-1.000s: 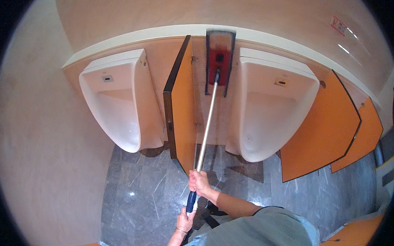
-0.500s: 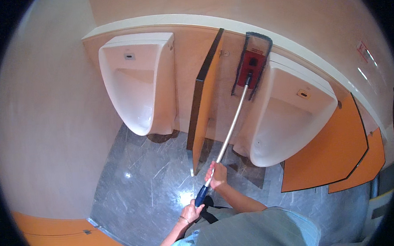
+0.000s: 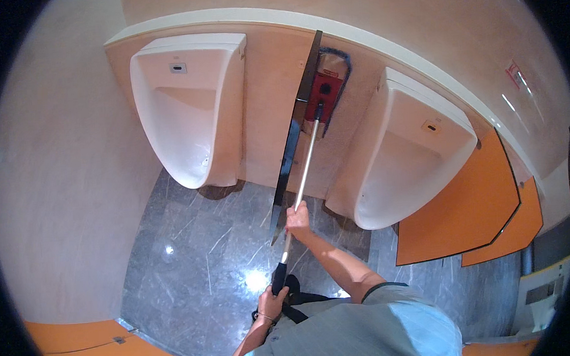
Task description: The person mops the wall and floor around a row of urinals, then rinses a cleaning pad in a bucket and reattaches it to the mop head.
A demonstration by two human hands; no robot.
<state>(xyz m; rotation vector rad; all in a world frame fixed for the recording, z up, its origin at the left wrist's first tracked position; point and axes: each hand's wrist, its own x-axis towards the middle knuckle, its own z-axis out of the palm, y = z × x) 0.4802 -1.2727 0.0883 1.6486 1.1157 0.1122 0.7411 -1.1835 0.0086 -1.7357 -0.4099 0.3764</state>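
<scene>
The left hand (image 3: 269,304) is closed around the dark grip (image 3: 279,277) at the bottom of a mop (image 3: 307,161), and the right hand (image 3: 297,219) is wrapped around its pale pole (image 3: 303,179) farther up. The mop's head (image 3: 323,103) (red, with a bluish fringe) is up against the wall (image 3: 364,79), between the divider (image 3: 290,143) and the right-hand urinal (image 3: 405,153).

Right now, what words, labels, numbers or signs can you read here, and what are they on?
None can be read.
Red-and-white wall sign: too small and blurred.
Red mop head: markings too small.
Left urinal, right urinal: tiny marks, too small.
</scene>
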